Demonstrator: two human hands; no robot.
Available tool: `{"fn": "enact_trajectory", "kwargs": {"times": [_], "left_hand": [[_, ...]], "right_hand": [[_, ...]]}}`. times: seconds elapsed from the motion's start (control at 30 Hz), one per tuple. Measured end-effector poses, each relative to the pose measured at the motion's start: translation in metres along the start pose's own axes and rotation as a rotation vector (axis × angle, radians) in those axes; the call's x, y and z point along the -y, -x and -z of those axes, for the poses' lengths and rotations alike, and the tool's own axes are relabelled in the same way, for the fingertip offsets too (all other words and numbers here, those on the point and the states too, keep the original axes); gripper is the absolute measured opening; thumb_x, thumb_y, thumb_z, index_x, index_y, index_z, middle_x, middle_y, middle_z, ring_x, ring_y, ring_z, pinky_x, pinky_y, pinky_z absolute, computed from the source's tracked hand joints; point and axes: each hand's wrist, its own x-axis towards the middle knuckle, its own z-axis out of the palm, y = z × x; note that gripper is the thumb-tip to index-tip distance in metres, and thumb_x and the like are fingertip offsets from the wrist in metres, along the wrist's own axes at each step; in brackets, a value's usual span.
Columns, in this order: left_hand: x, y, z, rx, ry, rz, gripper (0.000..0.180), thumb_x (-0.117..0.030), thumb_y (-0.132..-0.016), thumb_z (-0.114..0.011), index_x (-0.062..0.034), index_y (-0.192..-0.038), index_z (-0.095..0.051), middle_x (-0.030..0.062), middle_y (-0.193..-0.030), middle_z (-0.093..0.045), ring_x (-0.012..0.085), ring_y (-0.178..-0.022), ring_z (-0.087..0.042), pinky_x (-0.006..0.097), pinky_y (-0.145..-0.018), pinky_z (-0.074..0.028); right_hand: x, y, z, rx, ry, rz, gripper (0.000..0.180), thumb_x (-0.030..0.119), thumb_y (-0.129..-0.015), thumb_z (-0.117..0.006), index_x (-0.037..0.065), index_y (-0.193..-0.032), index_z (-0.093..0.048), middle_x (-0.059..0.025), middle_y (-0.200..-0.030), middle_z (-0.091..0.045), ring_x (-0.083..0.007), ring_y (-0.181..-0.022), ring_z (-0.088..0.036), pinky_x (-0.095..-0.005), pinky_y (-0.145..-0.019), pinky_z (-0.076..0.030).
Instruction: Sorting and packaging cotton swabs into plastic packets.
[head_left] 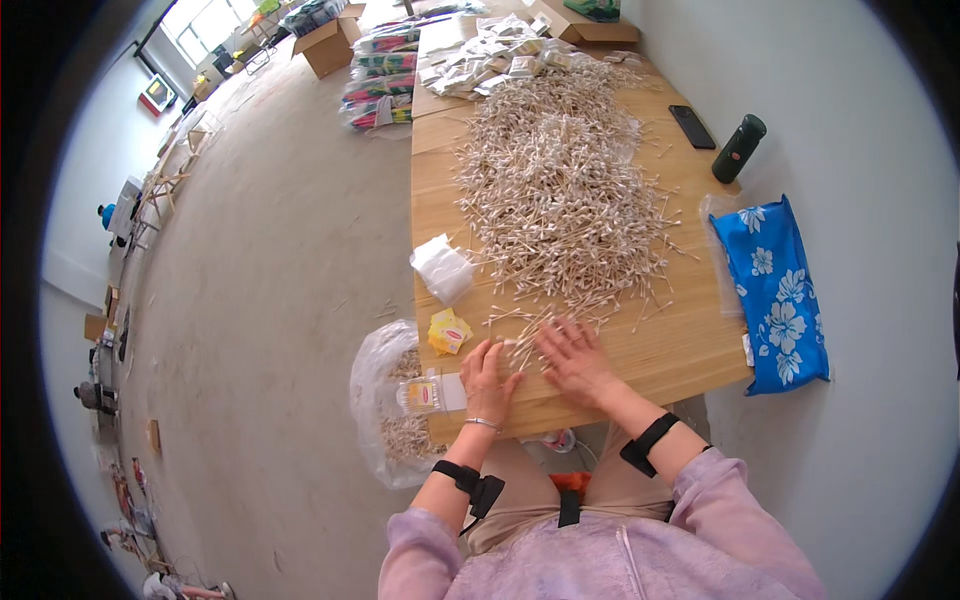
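A large heap of cotton swabs (570,170) with pale sticks and white tips spreads down the middle of the wooden table. At its near end, my right hand (577,365) lies palm down over some loose swabs, fingers stretched and spread. My left hand (487,385) rests on the tabletop close by, fingers extended and thumb apart, beside the same swabs. Just left of that hand, a small clear packet of swabs (422,395) lies at the table's left edge. Yellow cards (449,331) and a stack of clear plastic bags (442,268) lie farther up that edge.
A big clear bag of swabs (372,400) stands beside the table's left edge. On the right are a blue flowered pack (775,290), a dark bottle (739,149) and a black phone (692,127). Filled packets (505,50) lie piled at the far end, near a cardboard box (605,33).
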Motion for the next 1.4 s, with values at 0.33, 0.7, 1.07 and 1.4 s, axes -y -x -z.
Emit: {"fn": "enact_trajectory", "kwargs": {"times": [0.33,0.7,1.07,1.4], "left_hand": [[-0.012,-0.006,0.005,-0.097,-0.012,-0.016,0.066,-0.016,-0.066,-0.08,-0.0055,-0.124,-0.051,0.0151,-0.13,-0.047,0.0344,-0.123,-0.041,0.044,-0.105,-0.032],[0.012,0.005,0.004,-0.047,0.036,-0.04,0.056,-0.015,-0.069,-0.078,-0.0046,-0.118,-0.056,0.0138,-0.117,-0.055,0.033,-0.113,-0.048,0.043,-0.099,-0.037],[0.004,-0.01,0.003,-0.135,0.011,-0.014,0.047,-0.014,-0.069,-0.078,-0.0059,-0.111,-0.061,0.0117,-0.111,-0.058,0.0311,-0.108,-0.049,0.04,-0.094,-0.04],[0.004,-0.001,-0.007,-0.054,0.115,-0.242,0.011,-0.01,-0.075,-0.069,-0.0109,-0.087,-0.068,0.0032,-0.088,-0.065,0.0234,-0.089,-0.059,0.036,-0.082,-0.043]], "right_hand": [[-0.02,0.017,0.028,-0.134,0.054,-0.165,0.054,0.031,-0.085,-0.061,0.013,-0.134,-0.046,-0.0081,-0.143,-0.038,-0.0295,-0.137,-0.026,-0.0458,-0.113,-0.018],[-0.046,-0.001,0.028,-0.388,0.115,-0.336,0.021,0.016,-0.078,-0.063,0.013,-0.099,-0.067,-0.0037,-0.11,-0.059,-0.0261,-0.113,-0.046,-0.0419,-0.098,-0.037],[0.015,-0.044,-0.015,-0.28,-0.117,-0.155,0.018,0.016,-0.076,-0.065,0.012,-0.094,-0.068,-0.0023,-0.096,-0.059,-0.0231,-0.099,-0.051,-0.0378,-0.088,-0.041],[-0.011,-0.007,-0.001,-0.398,-0.021,-0.351,0.011,0.014,-0.076,-0.063,0.017,-0.085,-0.07,0.0007,-0.088,-0.058,-0.0209,-0.091,-0.052,-0.0366,-0.081,-0.04]]}}
